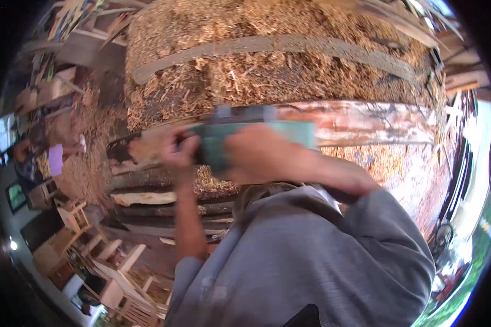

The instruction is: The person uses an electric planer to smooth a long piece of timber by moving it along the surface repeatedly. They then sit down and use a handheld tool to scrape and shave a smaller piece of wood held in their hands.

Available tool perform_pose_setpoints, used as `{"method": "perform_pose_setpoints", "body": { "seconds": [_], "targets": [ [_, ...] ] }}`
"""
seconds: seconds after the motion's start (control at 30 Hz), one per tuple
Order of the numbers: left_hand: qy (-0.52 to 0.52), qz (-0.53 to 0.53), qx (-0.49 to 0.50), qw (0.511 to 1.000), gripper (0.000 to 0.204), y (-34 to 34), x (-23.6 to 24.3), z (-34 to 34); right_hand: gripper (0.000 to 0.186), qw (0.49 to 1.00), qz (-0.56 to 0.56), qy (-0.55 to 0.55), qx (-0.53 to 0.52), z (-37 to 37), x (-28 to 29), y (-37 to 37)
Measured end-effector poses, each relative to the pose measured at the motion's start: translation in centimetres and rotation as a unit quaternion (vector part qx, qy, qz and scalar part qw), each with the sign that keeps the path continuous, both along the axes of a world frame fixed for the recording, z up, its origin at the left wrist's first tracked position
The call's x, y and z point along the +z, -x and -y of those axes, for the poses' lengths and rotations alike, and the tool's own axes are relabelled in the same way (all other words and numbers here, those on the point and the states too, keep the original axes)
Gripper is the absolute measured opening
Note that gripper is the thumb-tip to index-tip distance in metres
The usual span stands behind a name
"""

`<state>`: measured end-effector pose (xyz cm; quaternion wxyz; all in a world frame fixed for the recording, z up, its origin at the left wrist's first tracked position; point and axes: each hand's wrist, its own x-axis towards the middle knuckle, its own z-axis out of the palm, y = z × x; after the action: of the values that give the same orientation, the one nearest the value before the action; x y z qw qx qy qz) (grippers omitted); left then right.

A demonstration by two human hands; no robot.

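My right hand (262,152) is closed round a teal-green electric planer (292,131), blurred by motion. At the planer's dark left end, my left hand (181,148) has its fingers curled against it; its exact hold is smeared. The tool rests on or just over a long wooden plank (376,121) that lies crosswise in front of me. Its right part is reddish and pale with dark streaks, and its left end (142,146) is browner. Both hands and the tool hide the plank's middle.
Wood shavings (202,27) heap beyond the plank, with a long flat strip of wood (273,44) lying across them. Rough slabs (147,197) lie nearer me at left. Wooden frames (114,264) stand lower left. Another person (38,161) sits at far left.
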<state>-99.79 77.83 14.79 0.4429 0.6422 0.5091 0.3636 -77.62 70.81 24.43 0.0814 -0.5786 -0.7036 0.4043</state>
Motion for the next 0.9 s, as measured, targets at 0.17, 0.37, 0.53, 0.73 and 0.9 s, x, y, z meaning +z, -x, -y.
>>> {"method": "perform_pose_setpoints", "body": {
  "seconds": [0.17,0.37,0.53,0.73,0.9],
  "targets": [
    [-0.118,0.131,-0.245,0.953,0.022,-19.9,0.9,8.7,0.037,0.983,0.059,0.091,-0.149,12.6,1.2,-17.9],
    [0.023,0.268,-0.41,0.872,0.02,-37.6,-1.1,21.7,0.036,0.95,0.134,0.123,-0.253,28.2,1.4,-35.5],
    [0.085,0.239,-0.432,0.866,0.024,-39.3,-0.9,21.9,0.033,0.934,0.106,0.202,-0.276,26.5,2.9,-35.0],
    [0.121,0.206,-0.298,0.924,0.025,-30.0,0.5,14.9,0.038,0.969,0.046,0.211,-0.119,16.6,2.3,-27.7],
    [0.146,0.209,-0.181,0.95,0.024,-21.9,1.4,9.4,0.037,0.973,0.062,0.218,-0.047,8.5,2.7,-19.9]
  ]
}}
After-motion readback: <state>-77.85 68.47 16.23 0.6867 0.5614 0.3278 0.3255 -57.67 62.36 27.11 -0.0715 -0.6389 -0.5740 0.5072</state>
